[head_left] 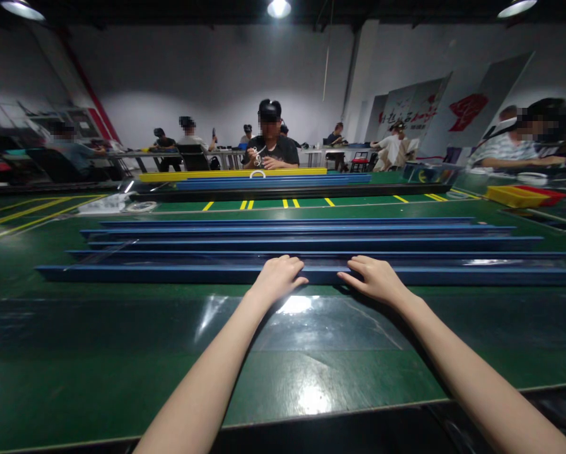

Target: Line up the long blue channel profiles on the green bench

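Observation:
Several long blue channels lie side by side across the green table (283, 378). My left hand (281, 275) rests on the nearest blue channel (150, 274), its fingers bent over the far side and the thumb pointing right along the front. To its right, my right hand (371, 277) lies on the same channel in a mirrored pose, thumb pointing left. Both hands have their fingertips over the channel's inside, partly hidden. Between me and the channels, a clear plastic sheet (330, 328) lies flat under my forearms.
Beyond the channels lie a long black strip (283, 191), more blue strips (273, 183) and a yellow strip (226, 173). A yellow tray (514, 196) and a red tray (550, 197) stand at the right. A person (283, 148) sits opposite, holding a white item.

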A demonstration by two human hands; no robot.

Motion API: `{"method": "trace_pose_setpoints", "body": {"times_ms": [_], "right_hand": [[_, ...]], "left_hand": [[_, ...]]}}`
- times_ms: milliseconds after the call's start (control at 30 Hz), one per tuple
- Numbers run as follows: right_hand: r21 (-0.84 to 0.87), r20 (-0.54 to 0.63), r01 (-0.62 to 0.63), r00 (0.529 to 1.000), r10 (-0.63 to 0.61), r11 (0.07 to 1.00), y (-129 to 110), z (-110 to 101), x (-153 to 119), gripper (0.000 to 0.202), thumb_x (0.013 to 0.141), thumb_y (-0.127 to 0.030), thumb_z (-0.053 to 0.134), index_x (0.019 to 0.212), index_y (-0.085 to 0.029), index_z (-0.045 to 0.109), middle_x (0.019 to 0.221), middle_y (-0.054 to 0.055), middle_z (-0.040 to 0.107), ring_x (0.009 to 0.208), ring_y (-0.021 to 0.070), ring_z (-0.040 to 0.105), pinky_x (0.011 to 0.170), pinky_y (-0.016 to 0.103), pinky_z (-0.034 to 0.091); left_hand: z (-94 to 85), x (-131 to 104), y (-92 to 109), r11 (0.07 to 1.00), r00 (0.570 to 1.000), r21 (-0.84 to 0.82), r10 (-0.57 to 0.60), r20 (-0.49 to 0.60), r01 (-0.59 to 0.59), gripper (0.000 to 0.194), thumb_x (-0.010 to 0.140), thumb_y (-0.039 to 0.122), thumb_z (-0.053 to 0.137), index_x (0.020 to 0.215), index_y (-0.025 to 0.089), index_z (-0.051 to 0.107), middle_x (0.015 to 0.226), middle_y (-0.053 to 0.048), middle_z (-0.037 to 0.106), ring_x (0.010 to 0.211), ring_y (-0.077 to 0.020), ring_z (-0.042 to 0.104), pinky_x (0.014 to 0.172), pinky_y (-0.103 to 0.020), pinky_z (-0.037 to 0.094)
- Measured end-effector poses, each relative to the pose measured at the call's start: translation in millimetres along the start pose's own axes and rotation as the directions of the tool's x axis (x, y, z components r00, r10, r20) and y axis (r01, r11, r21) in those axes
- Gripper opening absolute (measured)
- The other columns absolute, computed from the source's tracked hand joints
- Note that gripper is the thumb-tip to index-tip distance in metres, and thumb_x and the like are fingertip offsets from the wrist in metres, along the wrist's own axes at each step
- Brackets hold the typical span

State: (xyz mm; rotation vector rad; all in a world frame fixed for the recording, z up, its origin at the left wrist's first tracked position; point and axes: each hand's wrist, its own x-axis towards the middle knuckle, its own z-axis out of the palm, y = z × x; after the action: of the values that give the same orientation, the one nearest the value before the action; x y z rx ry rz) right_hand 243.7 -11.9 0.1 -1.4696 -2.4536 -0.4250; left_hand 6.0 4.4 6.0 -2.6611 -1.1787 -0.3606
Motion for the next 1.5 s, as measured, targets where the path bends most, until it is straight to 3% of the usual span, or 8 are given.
{"method": "trace_pose_setpoints", "body": {"times_ms": [1500], "right_hand": [[0.013,-0.005,0.002,1.0,-0.002,1.0,-0.2,-1.5,0.0,0.041,0.085,-0.048,0.028,0.071,-0.019,0.054,0.076,0.005,0.059,0.07,0.0154,0.054,0.059,0.024,0.032]], "left_hand": [[-1.5,0.1,0.8,1.0,1.0,-0.016,-0.013,0.017,0.013,0.022,0.08,0.039,0.049,0.089,0.019,0.055,0.09,-0.002,0.061,0.086,-0.0169,0.054,0.069,-0.026,0.042]]}}
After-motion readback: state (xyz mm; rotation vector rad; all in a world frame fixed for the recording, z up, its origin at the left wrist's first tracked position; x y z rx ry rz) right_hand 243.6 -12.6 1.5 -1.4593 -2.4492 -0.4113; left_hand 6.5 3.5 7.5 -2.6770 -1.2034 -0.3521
